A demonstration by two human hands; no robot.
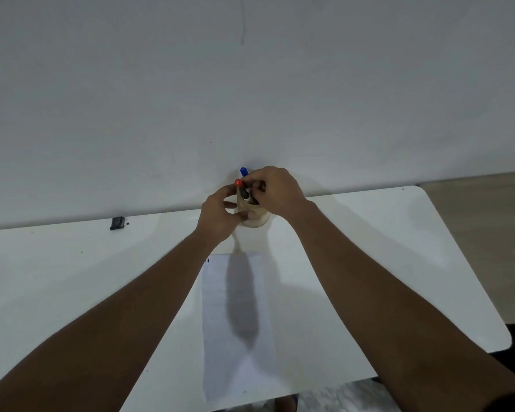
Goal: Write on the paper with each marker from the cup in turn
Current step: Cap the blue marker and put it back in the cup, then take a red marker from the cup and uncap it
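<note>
A tan cup (pixel 254 217) stands at the table's far edge against the wall. Out of it stick a blue-capped marker (pixel 243 171), a red-capped marker (pixel 238 182) and a black-capped marker (pixel 245 194). My left hand (pixel 219 215) wraps the cup's left side. My right hand (pixel 275 190) is over the cup's mouth, fingers closed around the marker tops; which marker it pinches is hidden. A lined sheet of paper (pixel 217 307) lies lengthwise on the table between my forearms, with a small dark mark at its top left corner.
The white table (pixel 384 263) ends at a rounded corner on the right, with floor beyond. A small black object (pixel 117 223) lies at the far left by the wall. A white wall rises right behind the cup.
</note>
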